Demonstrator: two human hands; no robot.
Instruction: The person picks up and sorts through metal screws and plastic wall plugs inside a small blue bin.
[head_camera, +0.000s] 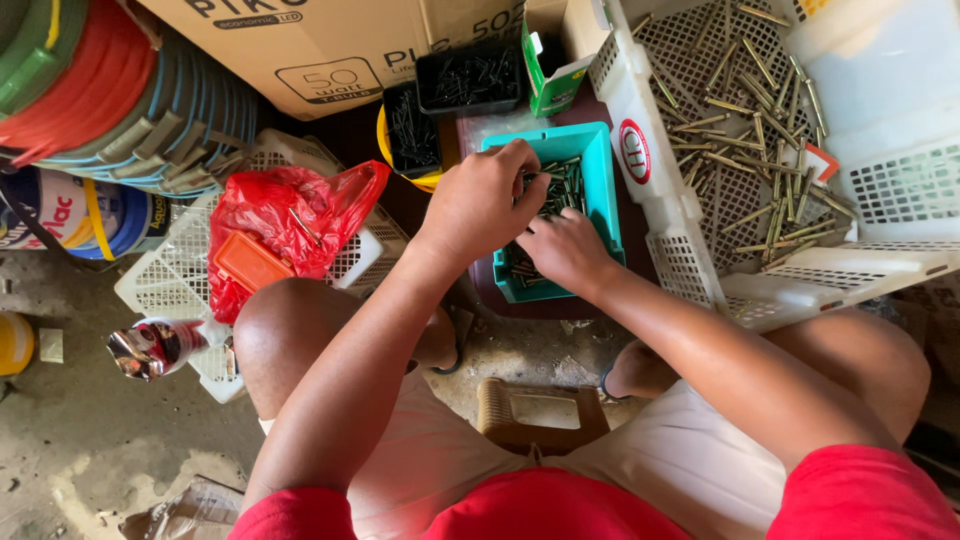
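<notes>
The left hand (487, 200) hovered over the teal tray (603, 190), fingers curled down and pinched together at the tips among the screws (565, 188) inside; whether it actually gripped one could not be told. The right hand (563, 250) lay just beside it, low in the same tray, knuckles up, its fingers tucked under the left hand and hidden, so its grip could not be told either. The tray sat on the floor between the person's knees, holding a loose heap of dark and brassy screws.

To the right, touching the tray's side, stood a white basket (650, 200) with long brassy screws (760, 120) scattered over its perforated bottom. Behind the tray were two black boxes (470, 78) of small dark screws, a green carton (550, 60) and a yellow tub (395, 150). To the left a red bag (290, 225) rested on another white crate (165, 280), below stacked coloured hose coils (110, 90) and a cardboard box (330, 50). A brown stool (540, 410) showed under the person.
</notes>
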